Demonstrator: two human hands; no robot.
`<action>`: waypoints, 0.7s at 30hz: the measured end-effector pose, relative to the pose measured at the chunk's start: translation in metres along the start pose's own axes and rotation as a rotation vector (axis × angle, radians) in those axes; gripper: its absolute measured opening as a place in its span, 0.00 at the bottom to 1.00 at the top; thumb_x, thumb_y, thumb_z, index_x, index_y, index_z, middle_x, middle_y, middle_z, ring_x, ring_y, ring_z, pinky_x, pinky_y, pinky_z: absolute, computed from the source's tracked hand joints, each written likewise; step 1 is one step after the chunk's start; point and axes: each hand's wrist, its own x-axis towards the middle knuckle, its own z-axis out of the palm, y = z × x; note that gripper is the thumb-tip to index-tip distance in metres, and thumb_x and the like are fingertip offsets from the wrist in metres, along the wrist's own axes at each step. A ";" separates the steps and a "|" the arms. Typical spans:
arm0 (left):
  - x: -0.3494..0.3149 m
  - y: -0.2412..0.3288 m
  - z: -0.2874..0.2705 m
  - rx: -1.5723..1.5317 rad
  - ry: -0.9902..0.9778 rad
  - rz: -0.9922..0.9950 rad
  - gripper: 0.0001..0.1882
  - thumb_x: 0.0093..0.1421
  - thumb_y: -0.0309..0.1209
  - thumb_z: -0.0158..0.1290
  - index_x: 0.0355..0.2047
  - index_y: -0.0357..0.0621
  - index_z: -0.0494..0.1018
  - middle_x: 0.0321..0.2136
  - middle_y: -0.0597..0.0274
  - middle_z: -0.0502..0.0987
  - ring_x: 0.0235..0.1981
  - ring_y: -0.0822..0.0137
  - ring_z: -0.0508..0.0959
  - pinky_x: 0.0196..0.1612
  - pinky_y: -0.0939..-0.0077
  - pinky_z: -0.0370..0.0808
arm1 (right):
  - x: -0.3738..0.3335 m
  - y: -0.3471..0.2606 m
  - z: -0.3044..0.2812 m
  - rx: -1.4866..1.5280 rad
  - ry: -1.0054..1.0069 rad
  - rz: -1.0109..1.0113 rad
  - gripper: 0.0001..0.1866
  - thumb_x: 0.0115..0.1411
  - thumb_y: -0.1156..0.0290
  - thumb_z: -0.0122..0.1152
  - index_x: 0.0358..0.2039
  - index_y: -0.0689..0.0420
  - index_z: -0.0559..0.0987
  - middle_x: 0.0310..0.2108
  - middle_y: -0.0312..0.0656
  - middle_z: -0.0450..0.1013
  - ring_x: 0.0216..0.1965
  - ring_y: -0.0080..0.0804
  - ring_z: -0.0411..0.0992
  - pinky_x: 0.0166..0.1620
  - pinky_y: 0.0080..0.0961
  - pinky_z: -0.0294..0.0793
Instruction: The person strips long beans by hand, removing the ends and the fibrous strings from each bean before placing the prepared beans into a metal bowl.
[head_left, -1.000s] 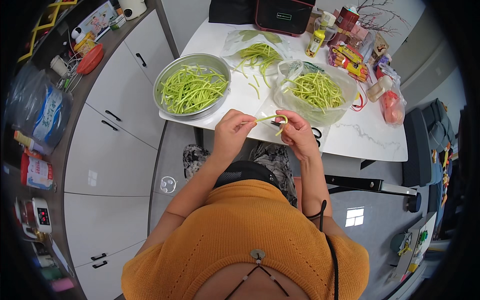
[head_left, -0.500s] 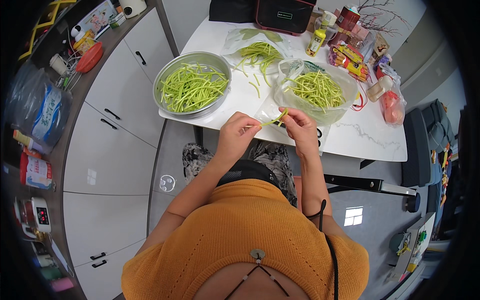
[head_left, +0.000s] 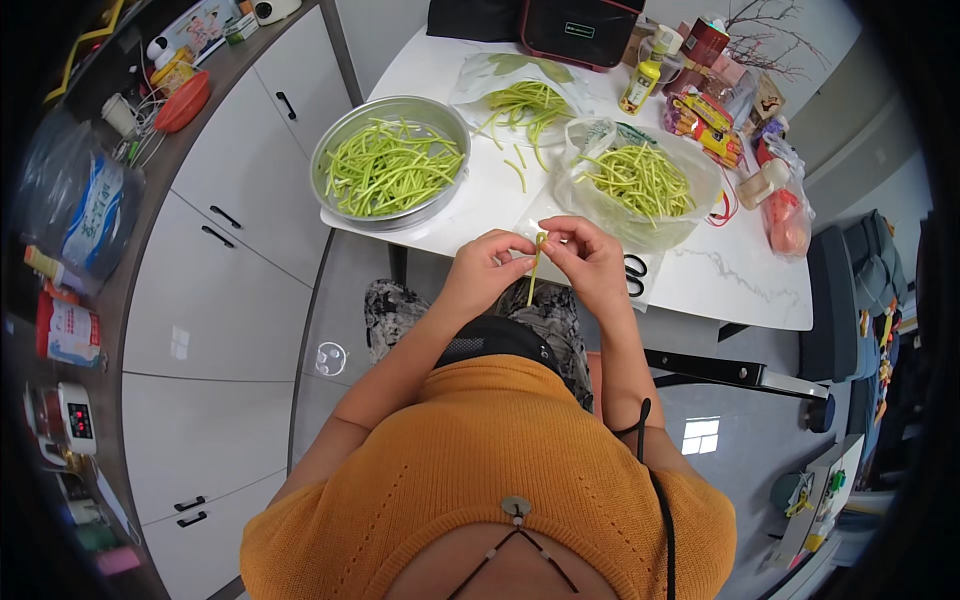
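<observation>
A thin green stem (head_left: 533, 281) hangs down between my hands at the table's front edge, its upper end pinched in the fingertips. My left hand (head_left: 489, 268) closes on it from the left, thumb and forefinger against the stem. From the other side, my right hand (head_left: 587, 262) grips the top near a small bent piece. Cut green stems (head_left: 393, 168) fill a round metal pan (head_left: 321, 192) at the left. More lie in an open plastic bag (head_left: 700, 185) on the right. Longer stems (head_left: 530, 105) spill out of a bag farther back.
Black-handled scissors (head_left: 636, 275) lie just right of my right hand on the white table (head_left: 740, 275). A yellow bottle (head_left: 640, 86), snack packs (head_left: 705, 128) and a bag of reddish items (head_left: 787, 220) stand at the right. Short stem pieces (head_left: 517, 168) lie between pan and bags.
My hands have come closer together. The stem was stretched sideways between them and now hangs downward from the fingertips. The scissors' handles show more fully.
</observation>
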 end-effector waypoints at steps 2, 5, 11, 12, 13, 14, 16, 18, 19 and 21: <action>0.000 -0.002 0.001 -0.123 -0.005 -0.050 0.07 0.53 0.24 0.55 0.33 0.36 0.74 0.29 0.68 0.75 0.25 0.81 0.70 0.29 0.87 0.67 | 0.000 0.000 0.001 -0.017 0.002 0.016 0.06 0.51 0.78 0.62 0.31 0.60 0.79 0.25 0.28 0.69 0.21 0.10 0.58 0.25 0.08 0.57; 0.000 -0.003 0.001 -0.262 -0.031 -0.115 0.07 0.55 0.24 0.54 0.34 0.35 0.73 0.27 0.68 0.75 0.25 0.82 0.70 0.28 0.89 0.67 | -0.001 -0.001 0.001 -0.100 -0.007 0.014 0.04 0.51 0.78 0.63 0.29 0.60 0.78 0.24 0.27 0.69 0.21 0.09 0.58 0.24 0.08 0.56; -0.001 0.005 -0.002 -0.335 -0.011 -0.147 0.06 0.57 0.25 0.53 0.34 0.37 0.72 0.27 0.65 0.75 0.25 0.79 0.73 0.27 0.88 0.69 | -0.001 -0.009 0.005 -0.263 0.015 -0.145 0.05 0.48 0.78 0.64 0.28 0.60 0.79 0.24 0.34 0.72 0.19 0.15 0.63 0.24 0.13 0.62; 0.000 0.001 -0.003 -0.369 0.008 -0.143 0.05 0.57 0.25 0.52 0.34 0.37 0.71 0.28 0.64 0.75 0.25 0.78 0.73 0.27 0.87 0.70 | -0.001 -0.010 0.004 -0.284 0.021 -0.158 0.05 0.48 0.78 0.64 0.28 0.60 0.79 0.24 0.35 0.73 0.20 0.17 0.64 0.24 0.14 0.63; 0.000 -0.001 -0.004 -0.403 0.027 -0.138 0.05 0.58 0.25 0.51 0.34 0.38 0.71 0.28 0.63 0.75 0.25 0.78 0.73 0.27 0.87 0.70 | 0.000 -0.010 0.004 -0.305 0.027 -0.171 0.05 0.48 0.78 0.64 0.28 0.59 0.79 0.25 0.36 0.73 0.20 0.18 0.65 0.25 0.15 0.64; 0.002 0.000 -0.007 -0.442 0.075 -0.125 0.04 0.58 0.25 0.51 0.34 0.38 0.70 0.29 0.63 0.75 0.25 0.77 0.74 0.27 0.87 0.70 | 0.000 -0.011 0.002 -0.340 0.040 -0.161 0.05 0.48 0.78 0.64 0.28 0.59 0.79 0.24 0.36 0.73 0.20 0.19 0.65 0.25 0.15 0.64; 0.005 0.001 -0.015 -0.519 0.170 -0.098 0.04 0.59 0.25 0.50 0.33 0.38 0.69 0.29 0.61 0.75 0.26 0.76 0.74 0.28 0.86 0.71 | 0.003 -0.010 -0.006 -0.410 0.065 -0.141 0.05 0.48 0.77 0.64 0.28 0.59 0.80 0.24 0.36 0.73 0.20 0.20 0.66 0.25 0.16 0.65; 0.008 -0.004 -0.025 -0.575 0.244 -0.090 0.04 0.60 0.26 0.49 0.33 0.38 0.69 0.30 0.61 0.75 0.26 0.76 0.74 0.29 0.85 0.72 | 0.007 -0.004 -0.020 -0.429 0.134 -0.126 0.05 0.49 0.76 0.64 0.28 0.58 0.80 0.24 0.36 0.73 0.20 0.20 0.66 0.26 0.16 0.65; 0.011 -0.006 -0.029 -0.603 0.278 -0.087 0.04 0.60 0.26 0.49 0.34 0.38 0.69 0.30 0.60 0.75 0.27 0.76 0.75 0.29 0.85 0.72 | 0.009 -0.002 -0.029 -0.439 0.170 -0.118 0.04 0.49 0.76 0.63 0.28 0.58 0.80 0.23 0.36 0.73 0.20 0.20 0.66 0.26 0.17 0.65; 0.012 -0.004 -0.036 -0.640 0.340 -0.073 0.04 0.60 0.26 0.49 0.34 0.39 0.69 0.29 0.60 0.75 0.27 0.75 0.75 0.31 0.84 0.73 | 0.018 0.001 -0.047 -0.472 0.273 -0.135 0.04 0.49 0.76 0.63 0.28 0.58 0.80 0.23 0.36 0.73 0.20 0.20 0.66 0.26 0.16 0.65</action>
